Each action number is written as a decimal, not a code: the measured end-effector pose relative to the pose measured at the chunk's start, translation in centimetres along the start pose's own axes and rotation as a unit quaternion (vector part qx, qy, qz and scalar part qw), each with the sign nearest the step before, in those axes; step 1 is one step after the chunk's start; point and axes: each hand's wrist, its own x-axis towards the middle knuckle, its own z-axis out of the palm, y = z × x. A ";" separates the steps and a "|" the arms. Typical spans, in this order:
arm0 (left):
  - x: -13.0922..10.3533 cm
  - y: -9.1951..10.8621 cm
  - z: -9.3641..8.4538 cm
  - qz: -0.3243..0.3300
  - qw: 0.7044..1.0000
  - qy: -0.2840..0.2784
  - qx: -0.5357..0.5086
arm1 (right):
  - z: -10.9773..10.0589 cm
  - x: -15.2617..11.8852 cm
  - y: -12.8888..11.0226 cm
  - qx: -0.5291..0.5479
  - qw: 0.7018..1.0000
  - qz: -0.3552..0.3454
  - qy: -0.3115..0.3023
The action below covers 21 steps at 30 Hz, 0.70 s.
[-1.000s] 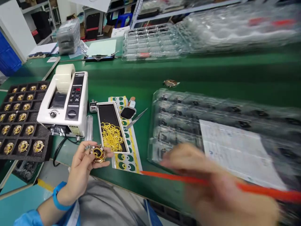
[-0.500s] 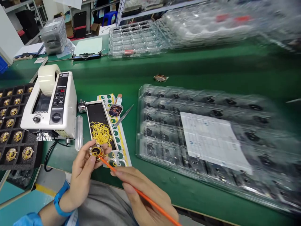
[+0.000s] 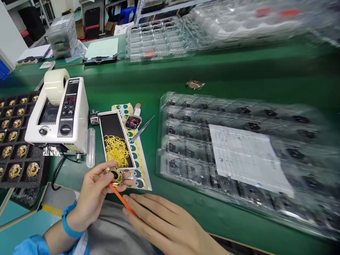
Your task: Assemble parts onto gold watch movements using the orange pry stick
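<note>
Between the thumb and fingers of my left hand (image 3: 94, 193) is a round gold-rimmed watch part (image 3: 115, 176) with a dark centre. My right hand (image 3: 164, 219) grips an orange stick (image 3: 122, 199), whose tip is at the lower edge of the watch part. Just beyond my left hand lies a white-edged black tray (image 3: 111, 124) with a heap of thin yellow rings (image 3: 116, 150). A smartwatch (image 3: 133, 121) and metal tweezers (image 3: 143, 128) rest on a cut-out sheet (image 3: 143, 173) beside the tray.
A white tape dispenser (image 3: 71, 117) stands at left, beside a black foam tray (image 3: 26, 177) of round gold parts. Clear blister trays with a paper sheet (image 3: 244, 156) cover the right side. Another watch part (image 3: 194, 84) lies farther back. Stacked clear trays (image 3: 156, 40) line the rear.
My right hand has turned, its fingers now stretched along the stick, and the stick's tip has shifted to the part's lower left edge. The whole view has shifted slightly.
</note>
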 end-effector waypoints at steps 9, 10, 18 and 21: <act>-0.3 -0.4 -0.1 0.039 0.998 -0.023 0.038 | 1.2 -0.6 -1.2 0.165 0.937 0.236 0.198; -0.4 -0.4 -0.1 0.038 0.998 -0.028 0.040 | 1.1 -0.3 -1.2 0.173 0.931 0.252 0.200; -0.8 0.2 -0.4 0.036 0.998 -0.040 0.033 | 0.6 0.5 -0.5 0.245 0.912 0.263 0.199; -0.8 0.1 -0.5 0.045 0.997 -0.048 0.027 | 0.5 0.4 -0.6 0.246 0.906 0.273 0.211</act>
